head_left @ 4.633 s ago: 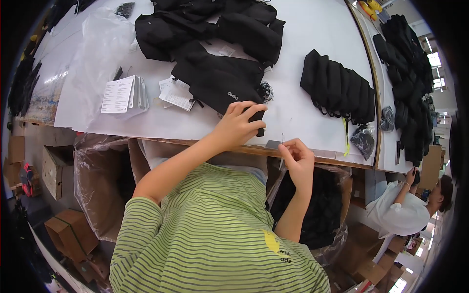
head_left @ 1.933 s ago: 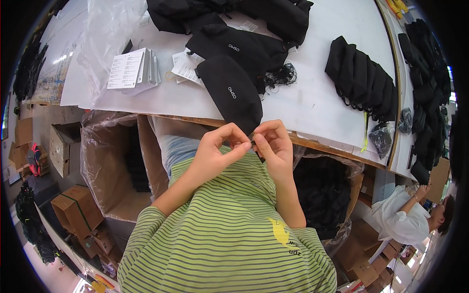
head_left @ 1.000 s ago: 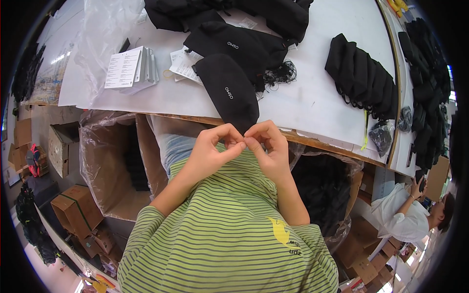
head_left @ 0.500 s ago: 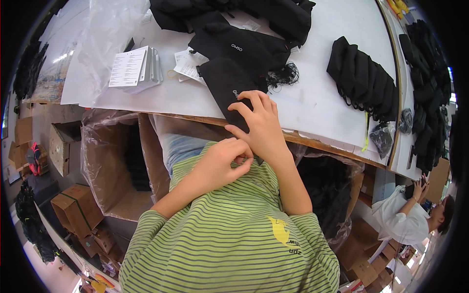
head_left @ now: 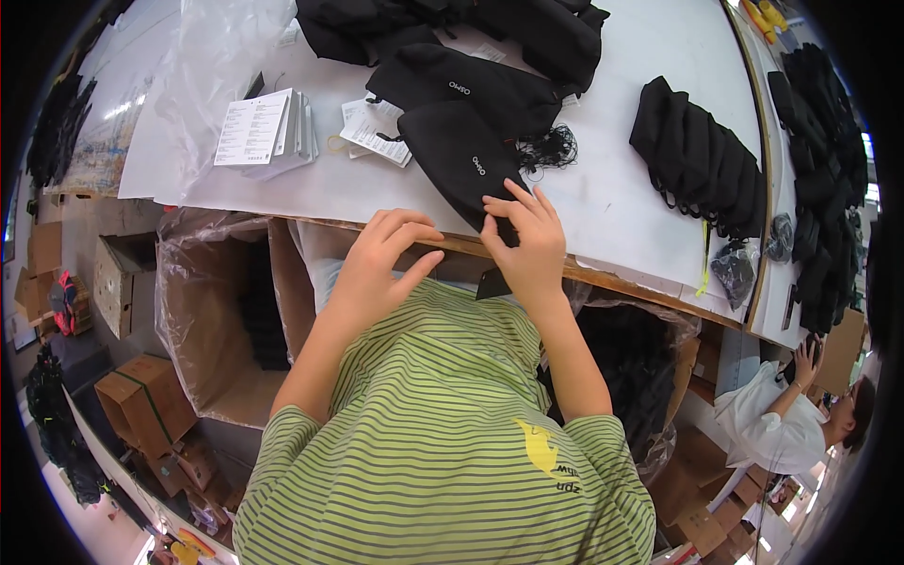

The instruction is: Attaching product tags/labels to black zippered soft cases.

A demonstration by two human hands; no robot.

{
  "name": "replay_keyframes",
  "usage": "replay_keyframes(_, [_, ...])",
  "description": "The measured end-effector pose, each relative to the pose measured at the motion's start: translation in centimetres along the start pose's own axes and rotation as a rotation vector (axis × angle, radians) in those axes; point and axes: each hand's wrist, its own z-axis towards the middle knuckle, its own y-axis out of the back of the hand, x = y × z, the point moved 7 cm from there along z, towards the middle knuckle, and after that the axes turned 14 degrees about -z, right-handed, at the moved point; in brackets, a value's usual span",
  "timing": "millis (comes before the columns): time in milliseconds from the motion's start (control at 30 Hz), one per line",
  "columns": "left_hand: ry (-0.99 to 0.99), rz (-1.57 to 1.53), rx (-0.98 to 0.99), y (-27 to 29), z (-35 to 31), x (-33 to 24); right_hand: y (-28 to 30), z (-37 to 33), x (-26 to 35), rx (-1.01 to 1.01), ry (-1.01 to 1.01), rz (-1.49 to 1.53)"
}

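Observation:
A flat black fabric pouch (head_left: 450,146) with a small pale logo lies near the table's front edge, its lower end toward me. My right hand (head_left: 529,247) is at that lower end, thumb and fingers bent around its right side. A small dark flat piece (head_left: 493,283) hangs below, between my hands; what it is attached to is hidden. My left hand (head_left: 384,262) is off the table edge, left of the pouch, holding nothing, with thumb and fingers apart. Another black pouch (head_left: 419,75) lies just behind, beside a tangle of black cords (head_left: 549,148).
White printed tags stand in a stack (head_left: 250,132) at the left, with loose tags (head_left: 375,132) closer in. A row of black pouches (head_left: 702,155) lies at the right. Plastic-lined cartons (head_left: 221,410) stand under the table edge. A co-worker (head_left: 772,424) is at the far right.
My left hand has moved left, away from my right hand, and its fingers have spread. The near pouch has shifted slightly right and away, with my right hand at its lower end.

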Motion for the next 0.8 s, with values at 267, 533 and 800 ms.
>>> replay_keyframes(267, [-0.320, 0.400, -0.131, -0.3, 1.2, -3.2, 5.4, 1.6, 1.8, 0.014, 0.095, 0.123])
replay_keyframes(533, [-0.466, 0.485, -0.093, -0.2, 0.9, -3.3, 5.1, 0.9, 0.9, 0.183, -0.182, 0.369])
replay_keyframes(800, [-0.478, 0.356, -0.012, 0.1, 1.2, -3.2, 4.3, 0.8, 1.1, 0.272, -0.169, 0.427])
